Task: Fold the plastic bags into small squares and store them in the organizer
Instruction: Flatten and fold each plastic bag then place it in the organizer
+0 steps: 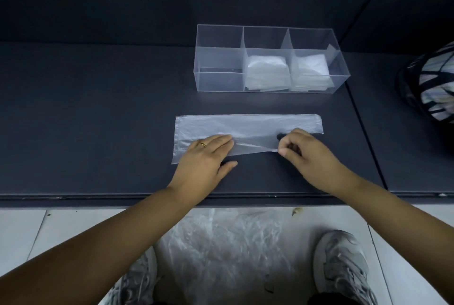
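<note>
One bag (248, 124) lies as a long strip, its axis running left to right under both hands. The left hand (208, 155) presses it flat with straight fingers; the right hand (302, 151) pinches its near edge, fingers curled. The organizer (221, 81) sits beyond the fingertips, nearer the right hand. No writing shows.

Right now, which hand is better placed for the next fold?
Right. The right hand pinches the lifted near edge of the plastic bag, so it can likely carry the fold over. The left hand lies flat on the bag, pinning it.
</note>
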Demonstrator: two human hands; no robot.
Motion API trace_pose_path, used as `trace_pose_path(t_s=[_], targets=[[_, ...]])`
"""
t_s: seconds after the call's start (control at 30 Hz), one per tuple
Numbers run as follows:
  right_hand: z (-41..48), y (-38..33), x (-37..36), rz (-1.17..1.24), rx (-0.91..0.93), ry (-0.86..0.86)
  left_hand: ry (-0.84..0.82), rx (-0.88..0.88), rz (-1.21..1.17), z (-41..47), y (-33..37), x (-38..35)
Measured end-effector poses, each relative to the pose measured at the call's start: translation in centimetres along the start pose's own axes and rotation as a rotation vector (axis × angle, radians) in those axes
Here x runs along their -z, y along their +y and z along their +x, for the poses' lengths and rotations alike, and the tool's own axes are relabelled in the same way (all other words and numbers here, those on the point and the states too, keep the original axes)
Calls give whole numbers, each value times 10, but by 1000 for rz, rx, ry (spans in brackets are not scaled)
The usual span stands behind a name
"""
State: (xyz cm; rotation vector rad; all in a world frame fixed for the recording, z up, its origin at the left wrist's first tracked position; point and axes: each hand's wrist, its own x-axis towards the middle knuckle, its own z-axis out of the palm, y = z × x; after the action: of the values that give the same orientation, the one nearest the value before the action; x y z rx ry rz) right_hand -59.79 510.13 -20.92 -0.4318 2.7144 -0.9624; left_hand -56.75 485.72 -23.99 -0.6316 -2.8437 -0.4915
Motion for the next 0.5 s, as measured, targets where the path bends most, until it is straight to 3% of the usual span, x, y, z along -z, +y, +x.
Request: trace_pose_path(t_s=[0.07,0.2,0.33,0.4,0.5], targets=[[-10,0,9,21,-47,-15,84,-58,10,4,3,-1],[-27,-15,11,-365,32,125,81,-109,35,2,15,-2],[-25,-37,-21,-549,226,2,34,-75,19,-3,25,3],[-17,-32,-30,-489,233,72,1,-60,0,-3,26,7],[-8,-17,-19,-144,71,193,-79,30,-150,-4,14,17]])
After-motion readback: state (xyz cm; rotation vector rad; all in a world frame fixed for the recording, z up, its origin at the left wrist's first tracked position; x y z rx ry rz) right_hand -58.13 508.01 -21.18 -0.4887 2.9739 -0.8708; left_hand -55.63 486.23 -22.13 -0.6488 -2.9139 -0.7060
